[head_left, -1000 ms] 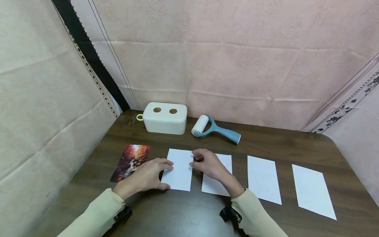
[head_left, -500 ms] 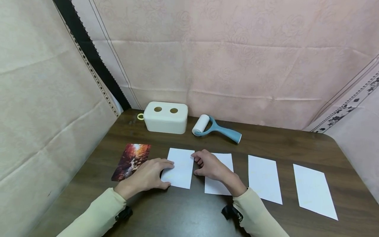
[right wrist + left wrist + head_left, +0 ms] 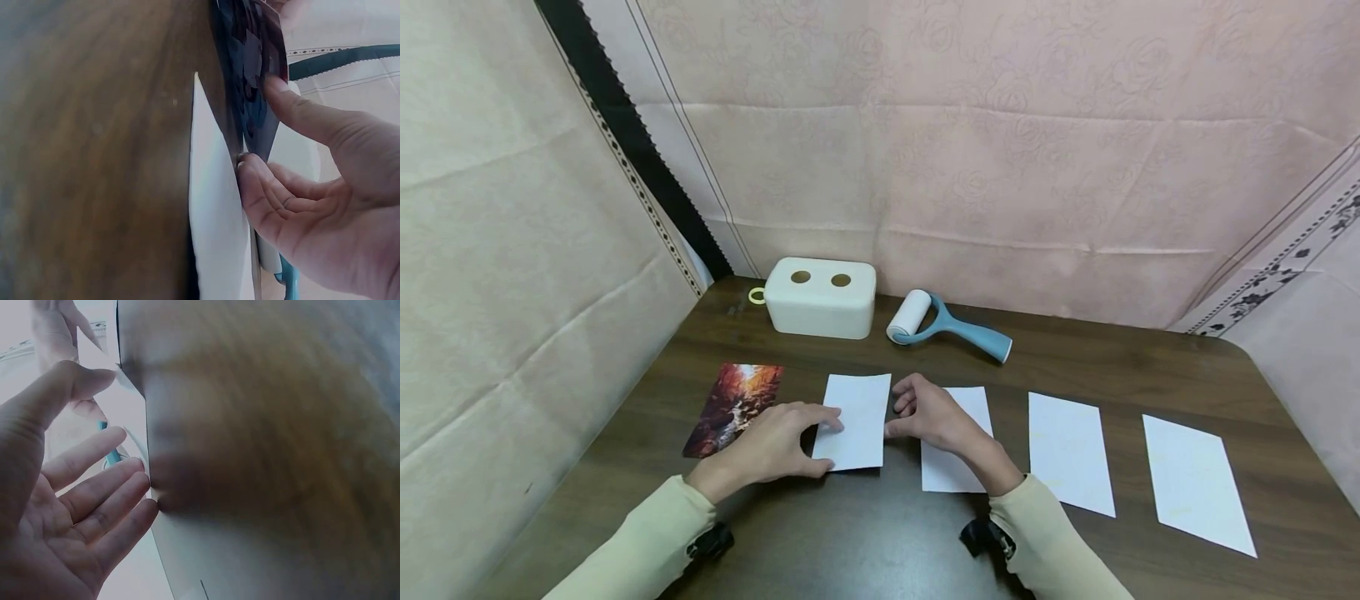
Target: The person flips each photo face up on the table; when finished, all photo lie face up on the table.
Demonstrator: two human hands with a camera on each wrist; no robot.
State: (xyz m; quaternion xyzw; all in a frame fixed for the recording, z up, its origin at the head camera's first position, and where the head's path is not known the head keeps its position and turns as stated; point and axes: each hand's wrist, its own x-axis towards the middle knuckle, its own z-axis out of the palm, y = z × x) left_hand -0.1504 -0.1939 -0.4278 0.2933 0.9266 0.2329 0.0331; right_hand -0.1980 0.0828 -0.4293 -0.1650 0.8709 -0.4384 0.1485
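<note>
While a white card [image 3: 857,417] is kept between two hands just below the centre of the head view, its lower edge is raised a little from the brown table [image 3: 820,550], and a dark shadow is seen beneath it. The left hand [image 3: 767,442] is spread, with the thumb placed at the card's lower left corner and the index finger laid over its left side; in the left wrist view the fingers are seen extended and apart. At the card's right edge the right hand [image 3: 936,425] is placed, its thumb set against the edge and its fingers bent; whether the card is pinched by it cannot be told. In the right wrist view a dark printed side [image 3: 250,75] is shown on the tilted card, partly covered by the thumb. Beneath the right hand, a second white card [image 3: 973,408] is partly hidden, and farther toward the right of the frame two more are laid flat, the third white card [image 3: 1070,454] and the fourth white card [image 3: 1198,483]. Left of centre, a colourful picture [image 3: 730,408] is laid face up, its lower right part covered by the left hand. Above the cards, a white box [image 3: 820,317] with two round holes in its top is seen beside a small yellow ring [image 3: 752,297], and to its right a lint roller [image 3: 955,326] with a blue handle is laid. Across the top of the frame, pale cloth [image 3: 1037,175] is hung.
</note>
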